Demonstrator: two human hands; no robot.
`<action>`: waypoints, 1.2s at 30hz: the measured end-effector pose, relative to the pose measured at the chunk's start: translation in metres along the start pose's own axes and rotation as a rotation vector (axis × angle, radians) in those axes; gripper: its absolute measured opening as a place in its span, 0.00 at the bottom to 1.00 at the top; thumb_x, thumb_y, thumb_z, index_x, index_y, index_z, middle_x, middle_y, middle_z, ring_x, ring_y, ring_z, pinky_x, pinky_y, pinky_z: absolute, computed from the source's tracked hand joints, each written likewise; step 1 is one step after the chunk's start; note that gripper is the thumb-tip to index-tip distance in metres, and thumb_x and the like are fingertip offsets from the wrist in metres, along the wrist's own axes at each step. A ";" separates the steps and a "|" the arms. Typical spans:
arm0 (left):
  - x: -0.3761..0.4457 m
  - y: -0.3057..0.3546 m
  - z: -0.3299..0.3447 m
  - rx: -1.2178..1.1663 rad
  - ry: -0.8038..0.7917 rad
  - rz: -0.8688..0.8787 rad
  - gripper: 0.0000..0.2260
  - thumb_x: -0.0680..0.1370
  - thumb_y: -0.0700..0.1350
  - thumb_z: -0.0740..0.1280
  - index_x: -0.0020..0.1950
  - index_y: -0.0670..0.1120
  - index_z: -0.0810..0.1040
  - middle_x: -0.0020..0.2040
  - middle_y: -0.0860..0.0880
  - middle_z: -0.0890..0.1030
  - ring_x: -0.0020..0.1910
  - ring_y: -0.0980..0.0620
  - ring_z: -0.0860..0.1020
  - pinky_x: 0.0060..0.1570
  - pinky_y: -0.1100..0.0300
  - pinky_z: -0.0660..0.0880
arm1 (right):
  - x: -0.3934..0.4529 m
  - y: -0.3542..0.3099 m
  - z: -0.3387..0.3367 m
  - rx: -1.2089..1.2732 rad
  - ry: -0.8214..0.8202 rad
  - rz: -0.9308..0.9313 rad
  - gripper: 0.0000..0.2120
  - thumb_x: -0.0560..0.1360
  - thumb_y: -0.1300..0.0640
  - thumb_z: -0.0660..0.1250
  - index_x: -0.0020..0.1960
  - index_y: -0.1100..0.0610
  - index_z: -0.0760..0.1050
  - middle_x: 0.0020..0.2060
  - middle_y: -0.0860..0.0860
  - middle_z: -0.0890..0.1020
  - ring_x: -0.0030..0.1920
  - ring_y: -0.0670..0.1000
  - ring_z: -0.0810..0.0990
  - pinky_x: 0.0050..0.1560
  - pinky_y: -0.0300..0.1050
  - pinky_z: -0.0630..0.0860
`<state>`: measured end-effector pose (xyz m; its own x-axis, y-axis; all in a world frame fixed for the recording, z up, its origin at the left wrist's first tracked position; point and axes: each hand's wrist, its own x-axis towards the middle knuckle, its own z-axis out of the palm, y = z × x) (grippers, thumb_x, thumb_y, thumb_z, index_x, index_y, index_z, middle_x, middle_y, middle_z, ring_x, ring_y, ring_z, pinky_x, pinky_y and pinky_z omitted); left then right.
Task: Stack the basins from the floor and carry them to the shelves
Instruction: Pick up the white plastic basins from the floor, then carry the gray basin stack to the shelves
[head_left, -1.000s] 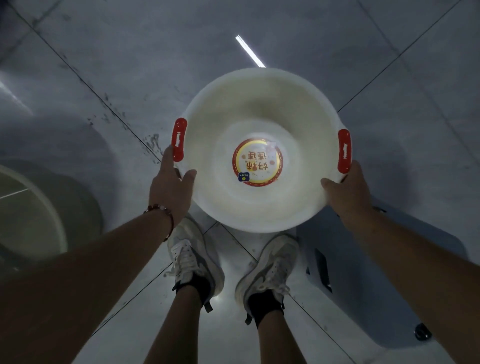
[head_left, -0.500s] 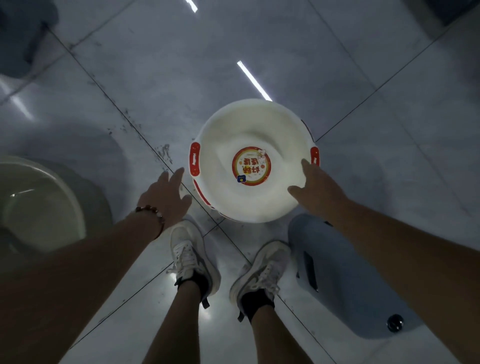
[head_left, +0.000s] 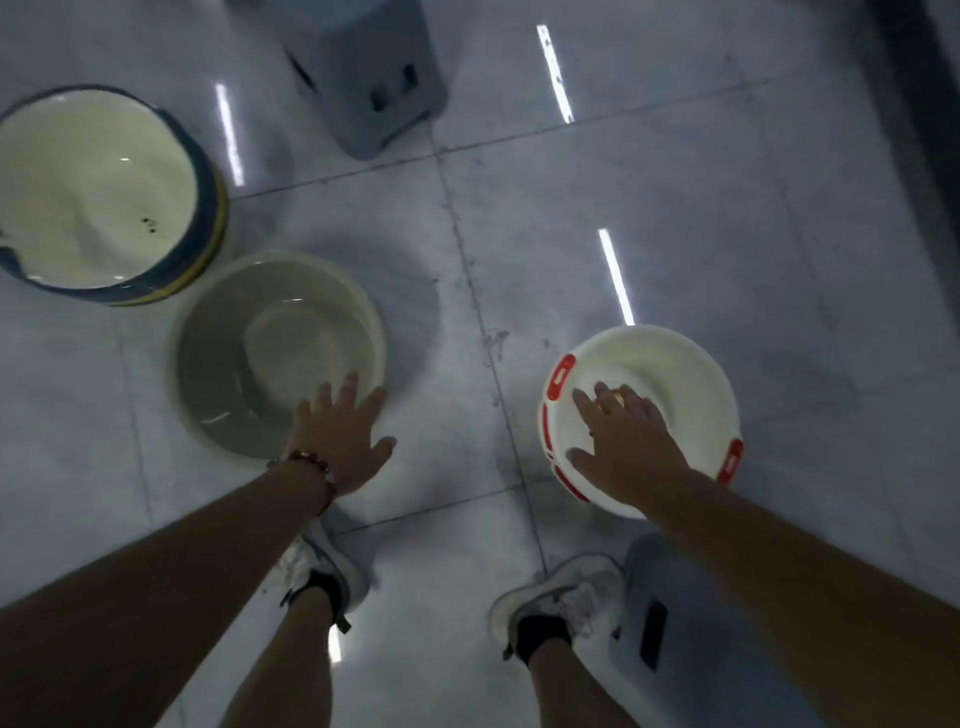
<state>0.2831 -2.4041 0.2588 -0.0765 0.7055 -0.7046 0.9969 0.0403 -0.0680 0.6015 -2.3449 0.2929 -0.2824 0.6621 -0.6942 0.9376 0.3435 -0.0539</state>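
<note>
head | white round plastic basin with red handles (head_left: 675, 374) now down on floor at right, released since 1 s ago | right hand (head_left: 631, 447) spread flat over it, holding nothing | left hand (head_left: 340, 441) splayed, reaching to translucent grey-green plastic basin (head_left: 270, 348) rim, no grip | blue-rimmed cream tub (head_left: 98, 192) behind | next: nest them

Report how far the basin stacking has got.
Done: nothing is stacked yet; the white basin with red handles, the translucent basin and the blue-rimmed basin all sit apart on the floor.
In hand: the left hand reaches open toward the translucent basin's rim; the right hand is spread over the white basin, gripping nothing.
Left: nesting all three and carrying them to shelves, which are not in view.
</note>
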 end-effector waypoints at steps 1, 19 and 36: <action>-0.003 -0.023 0.007 -0.031 -0.007 -0.024 0.33 0.79 0.64 0.55 0.80 0.54 0.49 0.81 0.44 0.45 0.77 0.37 0.53 0.73 0.42 0.58 | 0.009 -0.023 -0.005 -0.015 -0.021 -0.014 0.36 0.78 0.40 0.57 0.80 0.51 0.48 0.78 0.55 0.55 0.78 0.61 0.52 0.76 0.59 0.50; 0.048 -0.341 0.155 -0.426 -0.179 -0.302 0.33 0.79 0.64 0.57 0.80 0.56 0.50 0.81 0.44 0.47 0.76 0.37 0.59 0.69 0.41 0.64 | 0.204 -0.310 0.035 0.363 -0.258 0.203 0.39 0.76 0.39 0.64 0.79 0.46 0.49 0.78 0.50 0.56 0.77 0.56 0.57 0.75 0.57 0.56; 0.092 -0.307 0.212 -2.224 -0.256 -0.749 0.15 0.76 0.48 0.67 0.62 0.45 0.79 0.61 0.40 0.80 0.58 0.39 0.79 0.60 0.38 0.75 | 0.266 -0.304 0.066 1.729 -0.264 0.678 0.12 0.74 0.61 0.66 0.57 0.58 0.79 0.47 0.55 0.86 0.49 0.56 0.84 0.50 0.50 0.81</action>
<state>-0.0341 -2.5020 0.0649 -0.1217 0.1520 -0.9809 -0.7070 0.6803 0.1931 0.2550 -2.3170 0.0770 0.0533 0.2152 -0.9751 0.0519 -0.9758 -0.2125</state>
